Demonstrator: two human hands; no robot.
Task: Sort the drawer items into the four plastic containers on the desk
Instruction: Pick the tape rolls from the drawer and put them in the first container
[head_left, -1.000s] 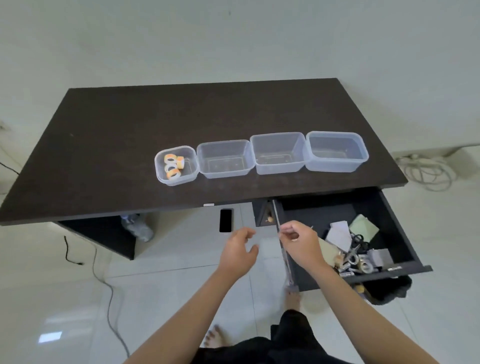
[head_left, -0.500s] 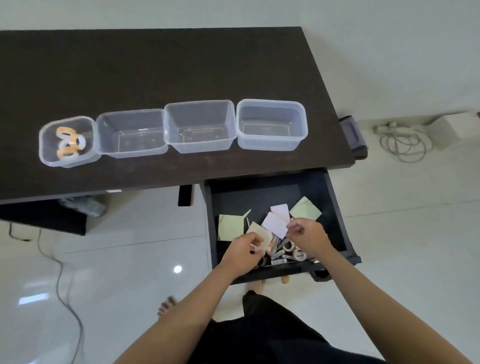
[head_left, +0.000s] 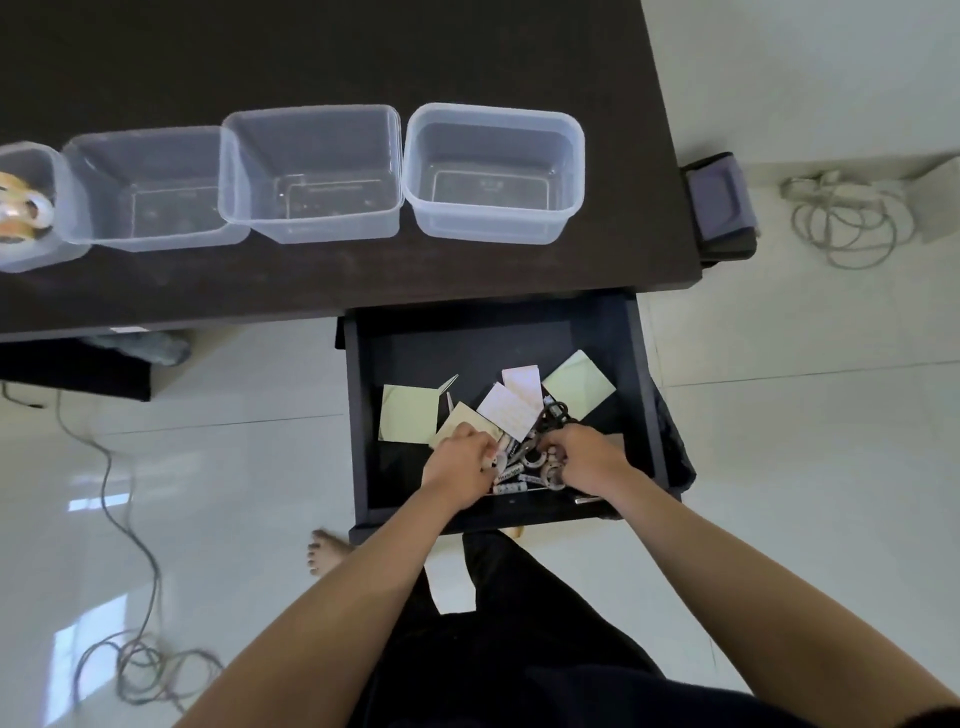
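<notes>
Four clear plastic containers stand in a row on the dark desk (head_left: 311, 52). The leftmost one (head_left: 31, 249) holds tape rolls (head_left: 21, 210); the second (head_left: 150, 228), third (head_left: 311, 223) and fourth (head_left: 493, 223) hold nothing. Below the desk's front edge the drawer (head_left: 359, 415) is pulled out. In it lie yellow sticky pads (head_left: 408, 421), white pads (head_left: 509, 410), black scissors (head_left: 553, 415), batteries (head_left: 511, 486) and tape rolls (head_left: 535, 460). My left hand (head_left: 460, 462) is curled over the front pile. My right hand (head_left: 587, 460) curls its fingers on a tape roll there.
A dark box (head_left: 719, 208) sits on the floor by the desk's right end, with a coiled white cable (head_left: 852, 223) beyond it. A grey cable (head_left: 130, 545) trails over the floor at left. My bare foot (head_left: 324, 551) is near the drawer's front left corner.
The view has swung right and down onto the drawer. Both hands went from in front of the drawer down into its front pile.
</notes>
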